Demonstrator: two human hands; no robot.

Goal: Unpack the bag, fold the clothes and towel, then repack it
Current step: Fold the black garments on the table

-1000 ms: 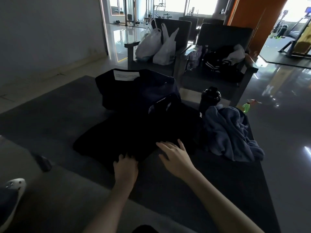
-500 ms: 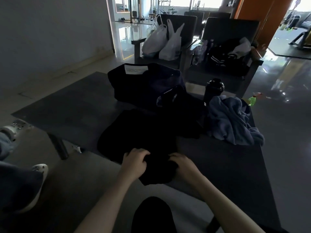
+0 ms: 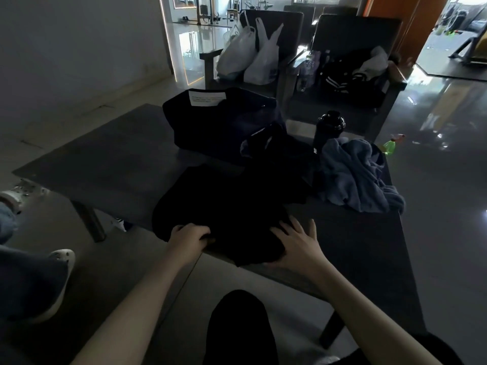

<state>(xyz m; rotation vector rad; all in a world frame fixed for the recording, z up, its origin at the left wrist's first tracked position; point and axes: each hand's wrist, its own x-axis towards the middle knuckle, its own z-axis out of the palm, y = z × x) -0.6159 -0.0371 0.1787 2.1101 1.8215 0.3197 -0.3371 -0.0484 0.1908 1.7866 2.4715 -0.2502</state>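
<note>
**A:** Which step was in hand?

**B:** The folding, by my reading. The bag (image 3: 218,125) sat at the far side of the counter (image 3: 105,159). The black garment (image 3: 226,204) lay at the near edge, bunched there, with a corner hanging just over the rim. The unpacking looked done or nearly so, and none of the repacking had begun.

**A:** And the hands?

**B:** The left hand (image 3: 188,237) gripped the garment's near left edge, its fingers curled round a fold of cloth. The right hand (image 3: 299,245) lay flat on the garment's right side. Its fingers (image 3: 297,226) were straight and spread apart, pressing the cloth down and holding nothing.

**A:** What did the next move call for?

**B:** Probably carrying the gripped edge across while the flat hand pinned the rest, then smoothing it. The cloth was so dark that I could not make out its creases or tell which layer lay on top.

**A:** And the other things?

**B:** The towel (image 3: 353,177) lay crumpled at the right of the counter, not yet folded. It lay just in front of a black bottle (image 3: 329,130). A second dark garment (image 3: 276,154) lay between the bag and the black one, also unfolded as far as I could tell.
</note>
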